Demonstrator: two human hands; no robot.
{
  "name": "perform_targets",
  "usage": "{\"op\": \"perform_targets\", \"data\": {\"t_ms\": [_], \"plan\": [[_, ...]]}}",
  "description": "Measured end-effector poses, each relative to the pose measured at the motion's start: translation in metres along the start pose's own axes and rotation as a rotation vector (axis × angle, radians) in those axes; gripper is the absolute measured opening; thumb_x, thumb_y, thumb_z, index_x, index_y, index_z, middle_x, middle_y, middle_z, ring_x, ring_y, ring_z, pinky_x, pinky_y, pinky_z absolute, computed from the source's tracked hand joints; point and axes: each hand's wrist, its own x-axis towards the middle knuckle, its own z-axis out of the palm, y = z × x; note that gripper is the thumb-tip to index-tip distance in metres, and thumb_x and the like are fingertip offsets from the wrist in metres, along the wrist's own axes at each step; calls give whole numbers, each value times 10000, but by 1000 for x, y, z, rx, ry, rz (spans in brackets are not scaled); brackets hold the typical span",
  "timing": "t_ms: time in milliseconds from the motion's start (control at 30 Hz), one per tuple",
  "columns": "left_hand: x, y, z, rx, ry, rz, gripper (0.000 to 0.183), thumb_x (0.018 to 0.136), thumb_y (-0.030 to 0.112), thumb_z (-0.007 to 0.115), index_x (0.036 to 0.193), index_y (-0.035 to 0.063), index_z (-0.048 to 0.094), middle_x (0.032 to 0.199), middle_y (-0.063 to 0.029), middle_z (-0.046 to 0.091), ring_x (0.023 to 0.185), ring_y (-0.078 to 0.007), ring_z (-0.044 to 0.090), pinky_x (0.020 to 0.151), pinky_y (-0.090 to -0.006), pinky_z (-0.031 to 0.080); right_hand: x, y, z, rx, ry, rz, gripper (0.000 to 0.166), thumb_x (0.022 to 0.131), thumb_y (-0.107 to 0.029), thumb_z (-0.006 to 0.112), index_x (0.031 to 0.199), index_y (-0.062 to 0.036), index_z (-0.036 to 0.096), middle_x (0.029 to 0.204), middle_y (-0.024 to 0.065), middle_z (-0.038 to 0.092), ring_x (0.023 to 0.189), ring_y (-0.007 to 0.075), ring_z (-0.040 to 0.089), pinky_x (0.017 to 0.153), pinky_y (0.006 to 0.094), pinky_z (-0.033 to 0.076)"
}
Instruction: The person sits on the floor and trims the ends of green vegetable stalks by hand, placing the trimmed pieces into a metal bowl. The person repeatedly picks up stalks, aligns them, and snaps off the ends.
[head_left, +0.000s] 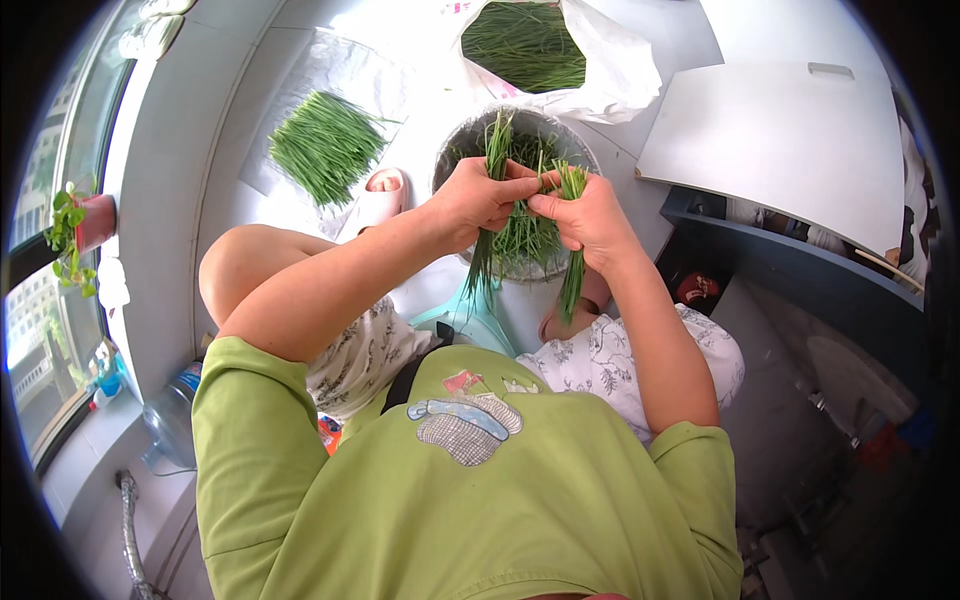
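My left hand is closed around a bunch of long green stalks, which look like garlic chives, with the ends sticking up above the fist and hanging below it. A smaller bunch of the same stalks is held in my right hand. The fingertips of both hands meet between the bunches, around a thin stalk. Beneath them stands a round bin with a plastic liner, holding loose green trimmings.
A neat pile of chives lies on a plastic sheet at the left. Beyond the bin, a white bag holds more stalks. To the right is a white cabinet panel above a dark open drawer. A pink slipper rests near the bin.
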Motion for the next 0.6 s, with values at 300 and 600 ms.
{"op": "perform_targets", "data": {"t_ms": [300,600], "plan": [[10,3,-5,-6,119,51,117,877,109,587,938,11,567,678,-5,522,462,-46,356,406,-210,249,1,2,-5,-27,22,-3,114,775,-44,691,762,-13,581,648,91,617,354,39,358,312,219,234],[8,2,-5,10,-43,18,140,870,141,645,921,16,606,627,56,452,453,-18,307,412,-198,218,-2,0,-8,55,-33,30,117,791,-66,681,797,-17,575,659,85,608,353,35,340,321,215,234]]}}
